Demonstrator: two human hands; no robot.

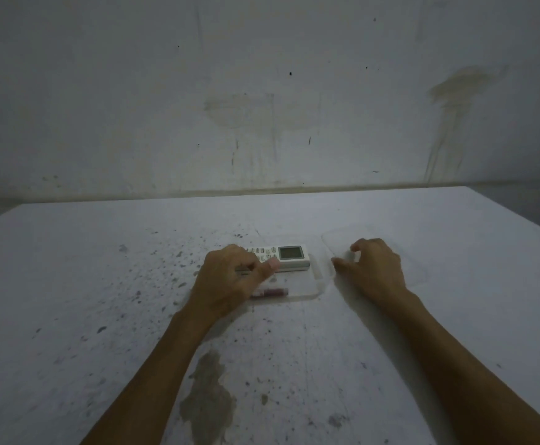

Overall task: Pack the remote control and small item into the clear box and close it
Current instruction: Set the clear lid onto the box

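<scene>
A white table (101, 284), speckled with dark spots and carrying a grey-brown stain near its front edge, stands against a stained white wall (262, 91). On it, roughly in the middle, lies the clear box (310, 289), a shallow see-through tray whose rounded rim shows faintly at the right and front. Just beside it to the right, the clear lid (413, 252) rests flat on the table, almost invisible but for its outline. Both forearms reach in from the bottom of the view. The left hand (226, 277) is over the left part of the box, its fingers curled down onto the button end of the remote control (289, 257) and the thumb stretched toward the remote's near side; the fingers look closed around that end, though whether they truly grip it or only rest on it cannot be told. The right hand (373, 268) lies on the near left part of the lid with fingers loosely bent and spread, thumb pointing left at the lid's edge, grasping nothing that can be made out. The remote is white, lying crosswise in the far half of the box, its grey screen toward the right. The small item (271, 292), a slim dark reddish tube, lies crosswise in the near half of the box, partly hidden by the left hand.
</scene>
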